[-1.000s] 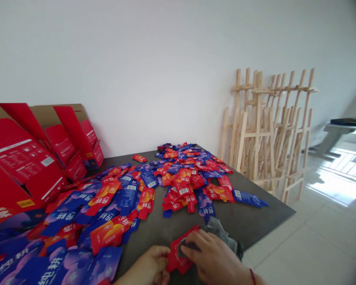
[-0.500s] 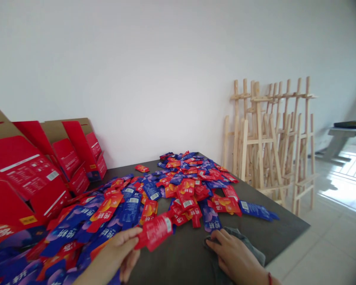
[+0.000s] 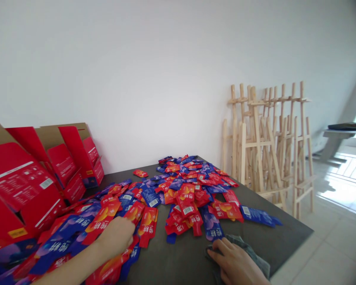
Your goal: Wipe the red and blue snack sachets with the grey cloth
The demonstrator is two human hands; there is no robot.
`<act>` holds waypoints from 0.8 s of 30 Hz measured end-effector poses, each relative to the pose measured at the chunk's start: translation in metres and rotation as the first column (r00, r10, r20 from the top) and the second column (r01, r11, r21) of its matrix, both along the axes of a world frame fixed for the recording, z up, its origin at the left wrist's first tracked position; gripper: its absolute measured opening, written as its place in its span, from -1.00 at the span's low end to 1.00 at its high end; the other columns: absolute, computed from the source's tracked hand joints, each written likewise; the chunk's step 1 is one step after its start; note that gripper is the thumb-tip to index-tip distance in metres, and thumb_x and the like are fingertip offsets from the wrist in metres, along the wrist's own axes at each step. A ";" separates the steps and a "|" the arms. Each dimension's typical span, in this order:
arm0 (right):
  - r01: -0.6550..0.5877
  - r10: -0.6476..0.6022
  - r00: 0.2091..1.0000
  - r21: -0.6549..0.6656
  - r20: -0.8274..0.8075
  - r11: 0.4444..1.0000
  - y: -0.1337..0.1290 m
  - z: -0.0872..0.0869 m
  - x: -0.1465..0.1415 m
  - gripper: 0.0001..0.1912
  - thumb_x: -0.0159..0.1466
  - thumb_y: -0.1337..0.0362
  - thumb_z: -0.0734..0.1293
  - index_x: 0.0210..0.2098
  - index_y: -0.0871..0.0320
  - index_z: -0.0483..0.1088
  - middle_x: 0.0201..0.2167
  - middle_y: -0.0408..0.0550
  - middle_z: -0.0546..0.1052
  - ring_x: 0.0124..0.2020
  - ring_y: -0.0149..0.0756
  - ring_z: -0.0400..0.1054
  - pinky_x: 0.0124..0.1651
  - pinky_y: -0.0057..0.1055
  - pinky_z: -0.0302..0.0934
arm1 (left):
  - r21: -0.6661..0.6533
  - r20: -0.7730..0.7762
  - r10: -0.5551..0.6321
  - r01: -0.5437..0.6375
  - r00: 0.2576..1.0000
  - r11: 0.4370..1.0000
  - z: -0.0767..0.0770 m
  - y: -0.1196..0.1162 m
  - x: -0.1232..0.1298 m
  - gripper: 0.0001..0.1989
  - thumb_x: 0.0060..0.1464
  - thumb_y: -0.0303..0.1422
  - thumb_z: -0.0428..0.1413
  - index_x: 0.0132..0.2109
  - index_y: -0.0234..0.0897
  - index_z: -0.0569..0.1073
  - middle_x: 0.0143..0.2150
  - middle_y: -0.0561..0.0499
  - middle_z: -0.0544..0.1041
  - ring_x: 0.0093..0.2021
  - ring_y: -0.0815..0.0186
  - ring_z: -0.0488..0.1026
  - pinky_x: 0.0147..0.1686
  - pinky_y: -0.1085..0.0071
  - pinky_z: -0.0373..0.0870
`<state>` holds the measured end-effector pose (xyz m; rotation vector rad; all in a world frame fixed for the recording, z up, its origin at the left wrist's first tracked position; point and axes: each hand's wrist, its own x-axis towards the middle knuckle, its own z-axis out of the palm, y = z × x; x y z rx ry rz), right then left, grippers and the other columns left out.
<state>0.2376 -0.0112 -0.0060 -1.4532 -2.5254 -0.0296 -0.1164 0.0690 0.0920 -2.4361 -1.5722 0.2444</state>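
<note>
A red-and-orange sachet (image 3: pixel 135 212) lies just beyond the left hand (image 3: pixel 118 233), on the right side of the left pile of sachets (image 3: pixel 91 215). Its long axis slants from near left to far right, roughly carrying on the line of the left forearm. The left hand is clearly the nearer of the two: its knuckles are right beside the sachet's near end, though whether they touch cannot be told. The fingers are turned down and hidden behind the back of the hand, so I cannot tell whether they pinch anything.

Well to the right, across a bare strip of dark tabletop (image 3: pixel 172 263), the right hand (image 3: pixel 234 259) is low on a crumpled grey cloth (image 3: pixel 259 257), fingers curled and gathering its left edge. A blue sachet (image 3: pixel 211 225) lies just past these fingertips, its long axis running mostly near to far.

Farther out, between and beyond the hands, a loose heap of red and blue sachets (image 3: pixel 185 190) spreads toward the far edge. Open red cartons (image 3: pixel 20 178) stand on the left; wooden easels (image 3: pixel 259 146) stand beyond the tabletop's right edge.
</note>
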 end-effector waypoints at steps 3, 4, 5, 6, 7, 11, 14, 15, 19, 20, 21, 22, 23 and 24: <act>0.006 -0.006 1.000 0.007 0.003 1.000 0.001 -0.001 0.000 -0.40 -0.04 0.51 0.24 0.00 0.01 0.39 -0.14 -0.07 0.44 -0.14 -0.17 0.32 -0.16 -0.33 0.22 | 0.026 0.083 -0.081 0.079 0.993 0.996 0.010 0.011 0.034 -0.77 0.06 -0.39 0.00 -0.43 -0.35 0.51 -0.38 -0.19 0.53 -0.31 0.13 0.51 -0.24 0.27 0.40; 0.004 -0.004 1.000 0.008 0.002 1.000 0.001 -0.002 0.000 -0.40 -0.04 0.51 0.25 0.00 0.01 0.39 -0.14 -0.07 0.44 -0.14 -0.17 0.32 -0.16 -0.33 0.22 | 0.036 0.113 -0.124 0.120 0.986 0.992 0.010 0.016 0.049 -0.78 0.08 -0.36 0.01 -0.38 -0.34 0.52 -0.31 -0.18 0.53 -0.27 0.16 0.50 -0.21 0.30 0.40; 0.001 -0.001 1.000 0.009 0.000 1.000 0.002 -0.003 0.000 -0.40 -0.04 0.51 0.25 -0.01 0.01 0.39 -0.14 -0.08 0.43 -0.14 -0.18 0.32 -0.16 -0.34 0.22 | 0.043 0.134 -0.163 0.159 0.977 0.986 0.009 0.020 0.065 -0.79 0.08 -0.33 0.02 -0.30 -0.32 0.52 -0.22 -0.17 0.52 -0.21 0.17 0.49 -0.19 0.32 0.39; -0.001 0.001 1.000 0.015 -0.003 1.000 0.002 -0.003 0.000 -0.41 -0.04 0.51 0.25 -0.01 0.01 0.39 -0.14 -0.08 0.43 -0.14 -0.18 0.32 -0.16 -0.34 0.22 | 0.050 0.149 -0.195 0.190 0.969 0.981 0.006 0.025 0.082 -0.78 0.09 -0.30 0.04 -0.21 -0.31 0.51 -0.15 -0.16 0.50 -0.15 0.17 0.46 -0.16 0.34 0.38; -0.003 0.003 1.000 0.024 -0.005 1.000 0.002 -0.004 0.000 -0.42 -0.04 0.50 0.25 -0.02 0.01 0.39 -0.14 -0.08 0.43 -0.14 -0.18 0.31 -0.16 -0.35 0.21 | 0.058 0.162 -0.224 0.218 0.961 0.974 0.001 0.029 0.098 -0.73 0.10 -0.26 0.06 -0.13 -0.32 0.49 -0.09 -0.16 0.48 -0.10 0.16 0.44 -0.12 0.33 0.38; -0.021 0.022 1.000 0.064 -0.001 0.998 0.003 -0.004 0.001 -0.48 0.00 0.47 0.26 -0.04 0.01 0.39 -0.18 -0.07 0.43 -0.17 -0.20 0.30 -0.19 -0.39 0.20 | 0.084 0.178 -0.297 0.287 0.938 0.954 -0.021 0.042 0.150 -0.54 0.10 -0.16 0.10 0.02 -0.44 0.40 -0.03 -0.27 0.45 0.01 0.03 0.38 -0.05 0.19 0.36; -0.030 0.030 1.000 0.063 -0.006 0.998 0.003 -0.002 0.001 -0.51 0.02 0.46 0.27 -0.05 0.01 0.39 -0.19 -0.08 0.42 -0.18 -0.21 0.29 -0.19 -0.39 0.20 | 0.080 0.158 -0.323 0.314 0.933 0.946 -0.026 0.049 0.166 -0.64 0.18 -0.29 0.03 0.00 -0.52 0.39 -0.07 -0.34 0.47 -0.04 -0.01 0.41 -0.15 0.17 0.39; -0.027 0.028 1.000 0.055 -0.013 0.998 0.003 -0.001 0.001 -0.51 0.02 0.46 0.27 -0.06 0.01 0.39 -0.19 -0.08 0.42 -0.18 -0.21 0.29 -0.18 -0.39 0.20 | 0.072 0.147 -0.332 0.325 0.932 0.943 -0.025 0.049 0.167 -0.71 0.20 -0.37 -0.01 -0.03 -0.51 0.40 -0.10 -0.34 0.49 -0.08 0.02 0.44 -0.19 0.19 0.40; -0.012 0.011 0.999 -0.003 -0.045 1.000 0.002 0.003 0.000 -0.47 -0.01 0.47 0.25 -0.05 0.01 0.41 -0.17 -0.08 0.43 -0.15 -0.20 0.30 -0.15 -0.38 0.21 | 0.039 0.108 -0.378 0.376 0.920 0.926 -0.013 0.031 0.159 -0.73 0.17 -0.59 -0.14 -0.18 -0.45 0.44 -0.25 -0.26 0.54 -0.23 0.11 0.50 -0.24 0.25 0.40; -0.010 0.009 0.999 -0.019 -0.054 1.000 0.001 0.005 -0.001 -0.46 -0.02 0.47 0.25 -0.05 0.01 0.41 -0.17 -0.08 0.44 -0.14 -0.20 0.30 -0.15 -0.38 0.20 | 0.038 0.102 -0.390 0.389 0.915 0.921 -0.007 0.020 0.156 -0.73 0.16 -0.60 -0.15 -0.19 -0.44 0.44 -0.26 -0.25 0.54 -0.24 0.11 0.50 -0.24 0.24 0.39; -0.010 0.008 0.998 -0.036 -0.065 0.999 0.001 0.006 -0.001 -0.46 -0.02 0.48 0.24 -0.05 0.02 0.41 -0.16 -0.07 0.44 -0.14 -0.20 0.30 -0.14 -0.37 0.20 | 0.040 0.102 -0.402 0.400 0.910 0.915 -0.001 0.008 0.152 -0.73 0.15 -0.60 -0.15 -0.19 -0.42 0.44 -0.25 -0.23 0.54 -0.24 0.09 0.50 -0.23 0.22 0.38; -0.012 0.008 0.997 -0.049 -0.081 0.999 0.000 0.008 -0.001 -0.46 -0.02 0.48 0.23 -0.04 0.02 0.41 -0.16 -0.07 0.44 -0.13 -0.21 0.30 -0.13 -0.37 0.20 | 0.045 0.108 -0.410 0.407 0.906 0.912 0.007 -0.004 0.147 -0.72 0.15 -0.60 -0.14 -0.17 -0.39 0.44 -0.24 -0.22 0.54 -0.23 0.08 0.50 -0.23 0.21 0.38; -0.017 0.011 0.995 -0.060 -0.100 0.998 -0.001 0.009 -0.001 -0.46 -0.01 0.48 0.22 -0.04 0.02 0.41 -0.15 -0.08 0.44 -0.13 -0.21 0.29 -0.12 -0.36 0.19 | 0.041 0.120 -0.410 0.408 0.904 0.912 0.017 -0.017 0.143 -0.73 0.14 -0.59 -0.13 -0.16 -0.36 0.44 -0.23 -0.19 0.54 -0.23 0.08 0.50 -0.24 0.21 0.37; -0.025 0.017 0.993 -0.066 -0.121 0.997 -0.002 0.011 -0.001 -0.46 0.00 0.48 0.22 -0.04 0.02 0.41 -0.15 -0.08 0.44 -0.12 -0.21 0.29 -0.10 -0.35 0.18 | 0.021 0.134 -0.403 0.404 0.905 0.915 0.028 -0.028 0.138 -0.73 0.14 -0.58 -0.11 -0.15 -0.32 0.45 -0.24 -0.16 0.55 -0.25 0.09 0.50 -0.26 0.24 0.36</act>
